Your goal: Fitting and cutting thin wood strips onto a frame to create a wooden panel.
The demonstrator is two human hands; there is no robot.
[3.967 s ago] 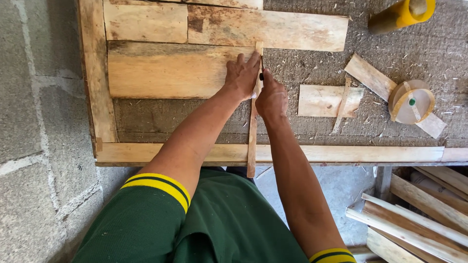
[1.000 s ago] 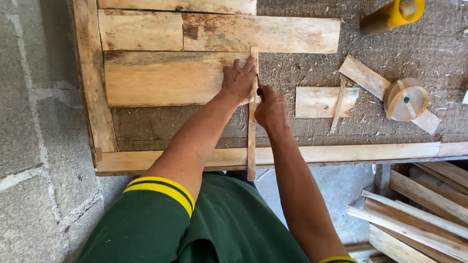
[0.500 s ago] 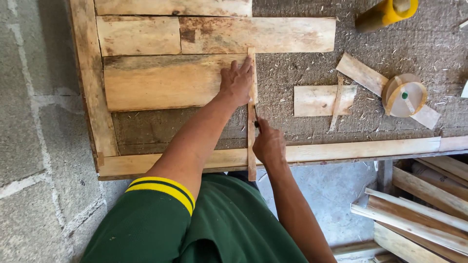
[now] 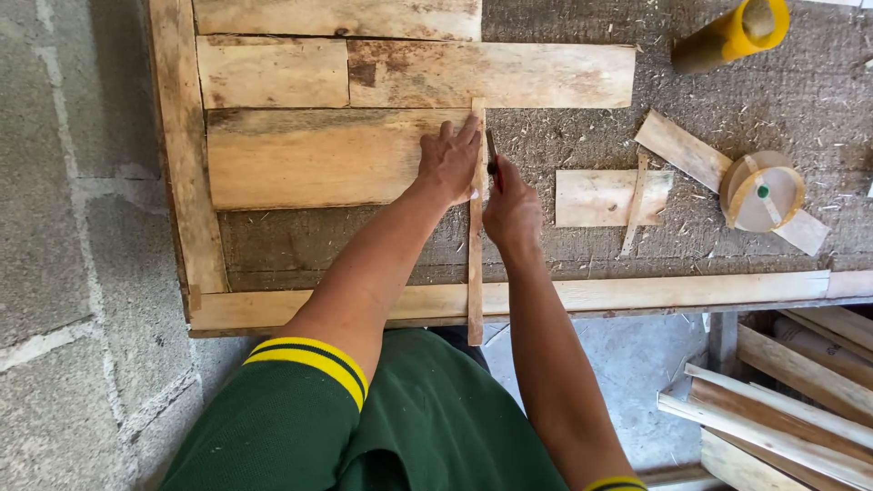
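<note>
Rough desk (image 4: 727,109), top covered with sawdust and wood fibre, framed by pale timber rails; grey block wall and floor to its left side.

Landmark: thin wooden strip (image 4: 476,264), lying straight across the desk, its near end sticking out past the front rail.

- Left hand (image 4: 447,164): flat, fingers spread, pressing on the far part of the strip and on the wide plank (image 4: 309,159) just left of it. Grip open, palm down.
- Right hand (image 4: 511,211): touching the strip's right edge, grip closed around a pencil (image 4: 492,155) with a dark upper part and red lower part; the tip end is hidden.
- Beyond the strip's far end: a long plank (image 4: 491,75), butted against a shorter one (image 4: 273,73).
- Right of the strip, well apart: short board (image 4: 591,197) with a thin sliver (image 4: 634,205) across it; further right, a tape roll (image 4: 764,191) resting on a slanted offcut (image 4: 677,147).
- Far right of the strip: yellow cylinder (image 4: 732,35), lying tilted.
- Below the desk edge, right: stacked laths (image 4: 782,409).
</note>
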